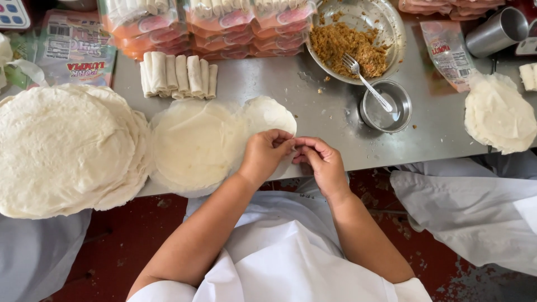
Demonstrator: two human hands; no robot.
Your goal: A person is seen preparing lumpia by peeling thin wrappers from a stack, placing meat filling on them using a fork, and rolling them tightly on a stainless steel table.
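My left hand and my right hand meet at the front edge of the steel table, fingertips pinched together on the edge of a thin round wrapper. That wrapper lies partly over a larger translucent wrapper sheet to its left. A tall stack of round white wrappers sits at the far left. Behind the wrappers lies a row of several rolled spring rolls. A metal bowl of brown minced filling with a fork stands at the back right.
A small steel bowl of liquid sits below the filling bowl. Sealed packs of rolls are piled at the back. Another wrapper stack and a metal cup lie at the right. Another person's white apron is at the right.
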